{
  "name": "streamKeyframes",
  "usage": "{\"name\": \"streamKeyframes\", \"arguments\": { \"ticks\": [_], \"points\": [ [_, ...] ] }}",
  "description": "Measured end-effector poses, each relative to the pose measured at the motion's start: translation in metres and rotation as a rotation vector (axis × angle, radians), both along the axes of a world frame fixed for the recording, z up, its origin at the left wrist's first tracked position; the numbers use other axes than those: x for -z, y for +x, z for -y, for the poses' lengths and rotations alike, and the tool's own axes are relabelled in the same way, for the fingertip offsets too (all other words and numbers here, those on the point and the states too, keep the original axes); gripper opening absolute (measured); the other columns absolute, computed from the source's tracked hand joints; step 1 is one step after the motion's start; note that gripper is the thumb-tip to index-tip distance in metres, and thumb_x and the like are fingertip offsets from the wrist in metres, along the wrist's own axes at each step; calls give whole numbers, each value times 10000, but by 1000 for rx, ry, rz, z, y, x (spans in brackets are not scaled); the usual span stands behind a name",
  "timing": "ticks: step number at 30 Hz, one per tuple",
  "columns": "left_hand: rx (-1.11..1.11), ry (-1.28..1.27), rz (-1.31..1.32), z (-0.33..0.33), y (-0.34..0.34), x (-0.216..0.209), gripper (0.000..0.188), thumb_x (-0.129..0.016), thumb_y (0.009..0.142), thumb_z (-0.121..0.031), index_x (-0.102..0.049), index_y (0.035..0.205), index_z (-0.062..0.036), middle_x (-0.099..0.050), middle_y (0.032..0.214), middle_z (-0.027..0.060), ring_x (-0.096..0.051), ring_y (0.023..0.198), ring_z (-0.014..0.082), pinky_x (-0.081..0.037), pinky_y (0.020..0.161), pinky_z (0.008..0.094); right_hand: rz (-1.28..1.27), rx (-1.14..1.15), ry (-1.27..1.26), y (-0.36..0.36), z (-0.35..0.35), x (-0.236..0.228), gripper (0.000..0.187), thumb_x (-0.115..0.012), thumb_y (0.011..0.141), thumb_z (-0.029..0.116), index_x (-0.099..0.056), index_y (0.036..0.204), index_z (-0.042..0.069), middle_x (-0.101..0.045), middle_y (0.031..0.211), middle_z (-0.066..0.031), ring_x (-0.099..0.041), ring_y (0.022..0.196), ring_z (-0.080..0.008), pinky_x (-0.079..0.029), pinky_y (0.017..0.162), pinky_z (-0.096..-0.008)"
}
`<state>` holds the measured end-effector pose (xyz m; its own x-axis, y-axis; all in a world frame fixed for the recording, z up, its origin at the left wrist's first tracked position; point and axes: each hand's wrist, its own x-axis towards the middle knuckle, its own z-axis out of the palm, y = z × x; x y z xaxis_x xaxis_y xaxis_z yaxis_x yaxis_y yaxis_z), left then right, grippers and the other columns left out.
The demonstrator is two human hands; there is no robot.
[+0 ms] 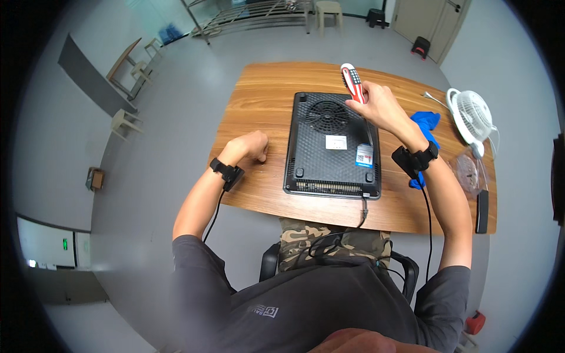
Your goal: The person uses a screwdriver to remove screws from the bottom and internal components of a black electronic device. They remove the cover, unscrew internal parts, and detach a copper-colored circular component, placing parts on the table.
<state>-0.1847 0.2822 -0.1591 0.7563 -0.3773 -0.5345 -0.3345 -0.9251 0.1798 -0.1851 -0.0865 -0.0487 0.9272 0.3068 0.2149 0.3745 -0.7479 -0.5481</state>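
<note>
A black induction cooker [318, 134] lies upside down on the wooden table, its round fan grille [327, 116] facing up. My right hand [384, 109] is closed around a screwdriver [353, 82] with a red, white and black handle, over the cooker's far right corner. The handle tilts up and away from me; a thin shaft seems to run down below the hand toward the cooker's right edge. To the left of the cooker, my left hand [252, 145] rests on the table with its fingers curled in. Whatever those fingers may hold is hidden.
On the right of the table [265, 88] are a blue cloth [425, 120], a white fan [471, 115], a clear plastic container [466, 172] and a black bar-shaped thing [482, 212]. A black cord [364, 212] hangs from the cooker's near edge over my lap.
</note>
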Motion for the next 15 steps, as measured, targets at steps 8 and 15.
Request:
{"name": "streamKeyframes", "arguments": {
  "ticks": [8,15],
  "points": [
    [27,-24,90,-6,-12,14,129,-754,757,-98,-772,871,-39,-750,849,159,-702,767,329,-563,717,407,-226,235,-99,-12,106,73,477,-773,824,388,-705,873,-81,-702,766,-264,-710,757,-409,-557,721,-466],
    [46,-210,254,-5,-19,8,106,-721,788,-107,-757,856,-33,-742,838,164,-704,793,352,-563,725,411,-283,326,-149,-33,136,131,481,-797,829,393,-716,918,-73,-716,811,-247,-721,769,-369,-571,695,-440]
  ]
}}
